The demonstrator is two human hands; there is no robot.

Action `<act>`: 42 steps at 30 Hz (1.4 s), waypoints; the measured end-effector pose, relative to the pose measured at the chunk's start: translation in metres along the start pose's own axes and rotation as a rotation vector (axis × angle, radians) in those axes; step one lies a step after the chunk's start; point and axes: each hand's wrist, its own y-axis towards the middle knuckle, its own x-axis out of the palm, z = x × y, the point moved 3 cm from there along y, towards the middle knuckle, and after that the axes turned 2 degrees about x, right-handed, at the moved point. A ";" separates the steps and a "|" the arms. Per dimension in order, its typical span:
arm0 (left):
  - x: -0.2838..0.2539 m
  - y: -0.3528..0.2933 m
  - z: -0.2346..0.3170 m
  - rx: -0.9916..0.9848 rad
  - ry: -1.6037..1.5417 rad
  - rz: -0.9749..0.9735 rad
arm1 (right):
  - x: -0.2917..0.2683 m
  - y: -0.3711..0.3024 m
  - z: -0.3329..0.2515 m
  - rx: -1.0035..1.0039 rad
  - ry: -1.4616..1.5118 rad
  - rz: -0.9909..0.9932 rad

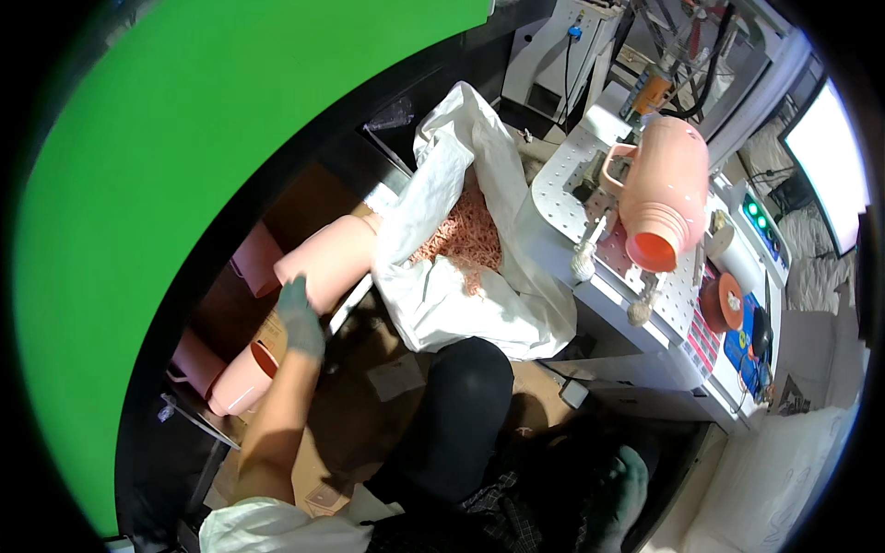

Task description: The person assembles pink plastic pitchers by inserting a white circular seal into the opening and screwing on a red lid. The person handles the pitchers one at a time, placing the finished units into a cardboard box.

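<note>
My left hand (300, 320), in a grey glove, is closed on the lower end of a pink plastic jug body (330, 258). That body lies tilted, its far end beside a white woven sack (442, 313) of pink plastic scraps (468, 229). Lower right, in shadow beside my dark-clothed leg, my gloved right hand (619, 498) appears to rest with fingers extended and nothing seen in it. Another pink jug body (666, 180) with a handle rests on the perforated white machine table (562, 189), its threaded mouth toward me.
More pink jug bodies (243, 380) lie at the left by a black frame and green panel (230, 83). A brown round piece (722, 302) and a control box with green lights (761, 221) sit on the right of the machine. A bright screen (825, 166) stands beyond.
</note>
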 end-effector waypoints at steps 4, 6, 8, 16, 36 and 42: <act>-0.047 -0.129 0.095 0.190 0.006 -0.116 | 0.060 -0.008 0.014 -0.138 -0.057 -0.384; -0.055 -0.175 0.130 0.841 1.159 -0.428 | 0.096 -0.042 -0.014 -0.286 0.078 -0.571; -0.023 -0.218 0.122 0.164 0.402 -0.527 | 0.103 -0.053 -0.018 -0.386 0.095 -0.739; 0.095 -0.348 0.126 0.571 0.565 -1.330 | -0.005 -0.091 -0.035 -0.866 -0.528 -0.506; 0.142 -0.475 0.081 0.947 0.709 -2.051 | -0.066 -0.126 -0.056 -0.689 -1.409 -0.546; 0.136 -0.482 0.072 0.885 0.588 -1.958 | -0.077 -0.110 -0.048 -0.771 -1.509 -0.660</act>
